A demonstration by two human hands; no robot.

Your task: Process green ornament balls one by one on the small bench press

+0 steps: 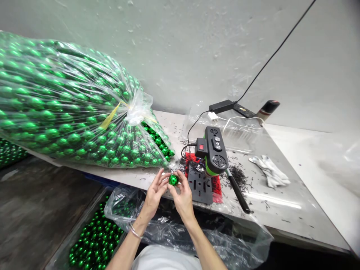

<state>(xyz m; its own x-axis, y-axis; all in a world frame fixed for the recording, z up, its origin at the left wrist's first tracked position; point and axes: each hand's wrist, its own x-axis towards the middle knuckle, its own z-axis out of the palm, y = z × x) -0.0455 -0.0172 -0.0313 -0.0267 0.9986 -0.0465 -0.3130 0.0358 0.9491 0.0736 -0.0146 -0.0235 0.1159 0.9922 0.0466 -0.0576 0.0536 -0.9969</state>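
Note:
A shiny green ball ornament (173, 180) is between my two hands, over the front edge of the table. My right hand (183, 197) pinches it with thumb and fingers from the right. From the left, the fingertips of my left hand (153, 195) close in against its side. Just right of the ball stands a small black press-like machine (216, 150) with a red switch and a long black lever (239, 195). Its dark slotted base plate (200, 187) lies on a red sheet (216, 187).
A huge clear bag of green balls (64, 112), partly open, fills the table's left. Below are a crate of green balls (94, 240) and clear plastic sheeting (180, 234). Black scraps (239, 178), white gloves (270, 170), a power adapter (222, 106) and cables lie on the table (284, 215).

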